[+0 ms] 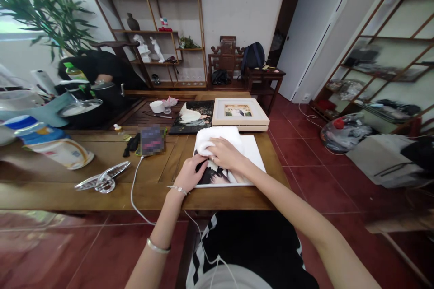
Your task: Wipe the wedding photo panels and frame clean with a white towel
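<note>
A photo panel with a white border and a dark picture lies flat at the table's front edge. On its upper part rests a thick, folded white cloth. My right hand is closed on the cloth, its fingers bent over the front fold. Beside it, my left hand lies at the panel's left edge, thumb spread away from the fingers, whose tips reach the cloth's near corner. Behind the cloth are a light wooden picture frame and a dark photo panel showing a white dress.
To the left on the wooden table are a silver winged ornament, a white bottle with a blue cap, and a pouch near a white cable. A small white cup stands farther back. Another person's dark sleeve shows behind the pots.
</note>
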`<move>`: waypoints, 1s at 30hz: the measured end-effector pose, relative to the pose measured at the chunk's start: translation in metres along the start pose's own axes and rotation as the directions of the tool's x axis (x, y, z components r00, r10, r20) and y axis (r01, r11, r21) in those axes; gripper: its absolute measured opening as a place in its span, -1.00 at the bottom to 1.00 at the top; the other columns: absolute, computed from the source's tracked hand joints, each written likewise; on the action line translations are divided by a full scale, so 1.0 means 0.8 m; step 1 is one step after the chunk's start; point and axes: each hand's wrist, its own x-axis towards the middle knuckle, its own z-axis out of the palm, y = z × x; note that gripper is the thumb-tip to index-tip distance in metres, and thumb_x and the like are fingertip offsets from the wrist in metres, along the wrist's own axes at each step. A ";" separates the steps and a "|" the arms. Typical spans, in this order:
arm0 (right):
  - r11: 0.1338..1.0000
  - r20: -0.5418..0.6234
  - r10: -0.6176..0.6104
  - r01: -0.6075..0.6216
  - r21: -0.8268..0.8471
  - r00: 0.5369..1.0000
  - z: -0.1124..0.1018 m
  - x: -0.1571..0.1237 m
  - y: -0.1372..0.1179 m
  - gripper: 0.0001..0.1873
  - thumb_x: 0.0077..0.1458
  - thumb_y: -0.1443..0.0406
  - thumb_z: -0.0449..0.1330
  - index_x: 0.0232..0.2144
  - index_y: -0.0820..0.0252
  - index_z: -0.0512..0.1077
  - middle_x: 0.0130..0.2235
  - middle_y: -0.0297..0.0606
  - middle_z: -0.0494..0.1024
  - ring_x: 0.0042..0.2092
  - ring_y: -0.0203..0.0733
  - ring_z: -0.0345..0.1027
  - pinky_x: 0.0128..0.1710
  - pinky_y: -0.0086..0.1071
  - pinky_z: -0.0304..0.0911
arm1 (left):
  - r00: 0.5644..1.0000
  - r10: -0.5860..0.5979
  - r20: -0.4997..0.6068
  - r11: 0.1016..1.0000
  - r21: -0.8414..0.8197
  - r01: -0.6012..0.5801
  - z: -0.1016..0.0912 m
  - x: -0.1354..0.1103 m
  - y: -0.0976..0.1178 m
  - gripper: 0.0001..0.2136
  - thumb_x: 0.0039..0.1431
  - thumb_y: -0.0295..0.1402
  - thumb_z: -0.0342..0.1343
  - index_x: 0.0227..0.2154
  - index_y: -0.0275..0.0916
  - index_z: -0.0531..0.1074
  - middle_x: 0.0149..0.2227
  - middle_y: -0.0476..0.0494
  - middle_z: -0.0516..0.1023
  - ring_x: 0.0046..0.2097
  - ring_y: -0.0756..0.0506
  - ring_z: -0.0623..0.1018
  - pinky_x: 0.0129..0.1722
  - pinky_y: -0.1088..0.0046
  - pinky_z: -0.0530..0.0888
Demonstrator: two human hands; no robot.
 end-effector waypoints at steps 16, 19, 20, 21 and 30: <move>0.900 -0.294 0.402 -0.433 -0.050 0.867 -0.063 -0.175 0.102 -0.73 0.20 0.35 -0.04 -0.19 0.27 0.44 -0.14 -0.02 0.52 -0.12 0.00 0.41 -0.11 -0.20 0.31 | 0.999 0.011 -0.034 1.000 0.018 -0.010 0.003 0.000 -0.002 -0.68 0.26 -0.28 -0.04 -0.06 -0.30 0.51 0.09 -0.25 0.46 0.16 -0.18 0.42 0.19 0.18 0.33; 0.832 -0.474 0.477 -0.554 -0.028 0.740 -0.061 -0.181 0.115 -0.68 0.21 0.30 -0.06 -0.14 0.37 0.40 -0.07 0.15 0.45 -0.03 0.13 0.35 -0.05 -0.05 0.28 | 0.999 0.014 -0.034 1.000 0.018 -0.014 0.003 0.000 -0.003 -0.68 0.26 -0.28 -0.04 -0.06 -0.29 0.50 0.09 -0.25 0.47 0.16 -0.18 0.42 0.19 0.17 0.33; 0.831 -0.503 0.467 -0.556 -0.033 0.727 -0.058 -0.178 0.116 -0.70 0.18 0.31 -0.02 -0.14 0.37 0.40 -0.02 0.17 0.41 0.02 0.16 0.32 -0.01 -0.03 0.26 | 0.999 0.015 -0.033 1.000 0.018 -0.014 0.003 0.000 -0.003 -0.68 0.26 -0.28 -0.04 -0.05 -0.29 0.50 0.08 -0.25 0.47 0.16 -0.18 0.42 0.19 0.17 0.33; 0.848 -0.508 0.433 -0.528 -0.051 0.745 -0.052 -0.173 0.115 -0.72 0.13 0.35 0.02 -0.14 0.35 0.40 0.04 0.16 0.38 0.08 0.17 0.27 0.04 -0.02 0.23 | 0.999 0.015 -0.034 1.000 0.019 -0.015 0.003 -0.001 -0.003 -0.68 0.26 -0.28 -0.04 -0.05 -0.29 0.50 0.08 -0.25 0.47 0.16 -0.18 0.42 0.19 0.17 0.33; 0.956 -0.068 0.209 -0.219 -0.194 0.976 -0.003 -0.111 0.076 -0.36 -0.18 0.66 -0.05 -0.07 0.22 0.45 0.29 -0.10 0.16 0.33 0.09 -0.13 0.25 0.15 -0.13 | 0.999 0.016 -0.029 1.000 0.021 -0.016 0.003 -0.001 -0.005 -0.68 0.26 -0.28 -0.03 -0.06 -0.29 0.50 0.09 -0.25 0.47 0.16 -0.19 0.42 0.19 0.17 0.32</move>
